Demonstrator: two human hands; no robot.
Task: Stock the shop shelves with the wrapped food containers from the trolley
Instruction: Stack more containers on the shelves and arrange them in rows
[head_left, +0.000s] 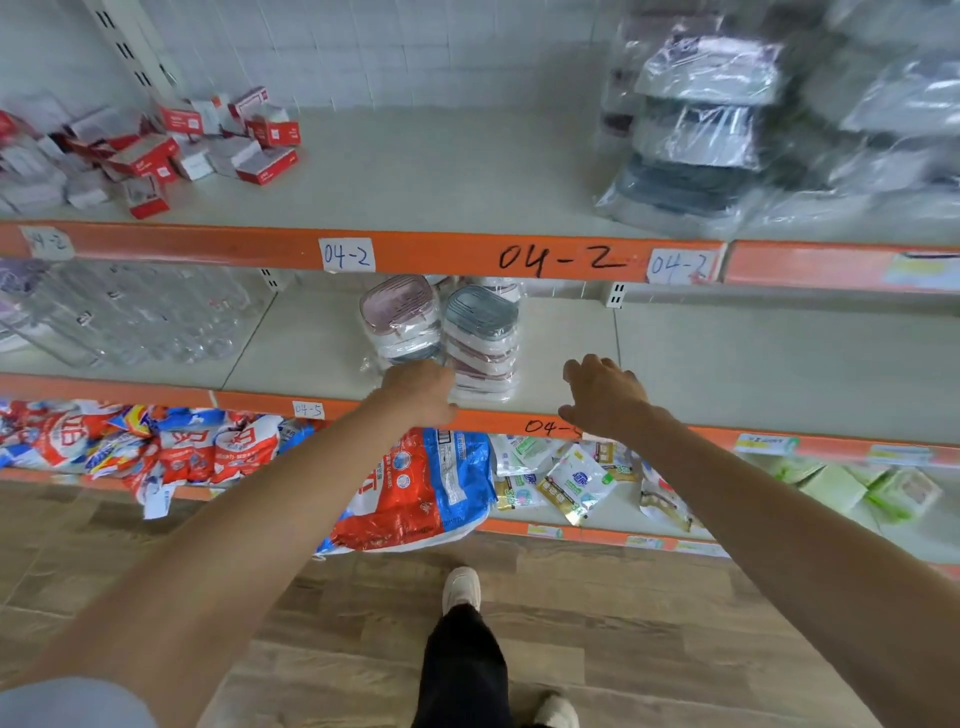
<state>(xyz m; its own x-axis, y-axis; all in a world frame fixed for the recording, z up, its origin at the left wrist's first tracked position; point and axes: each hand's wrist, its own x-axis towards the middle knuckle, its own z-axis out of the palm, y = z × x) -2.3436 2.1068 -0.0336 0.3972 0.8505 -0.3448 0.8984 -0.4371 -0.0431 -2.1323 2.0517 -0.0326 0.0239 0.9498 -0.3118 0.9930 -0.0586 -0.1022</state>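
Two stacks of wrapped food containers stand side by side on the middle shelf (571, 338), near its orange front edge: a left stack (397, 322) topped by a pink lid and a right stack (483, 343) topped by a grey-blue lid. The containers are rounded oblongs in glossy clear film, lids ridged, their long axes running back into the shelf, the stacks leaning slightly. The left hand (421, 392) rests at the base of the left stack, its fingers hidden, so I cannot tell their state. The right hand (602, 395) hovers just right of the stacks, fingers loosely spread, holding nothing.
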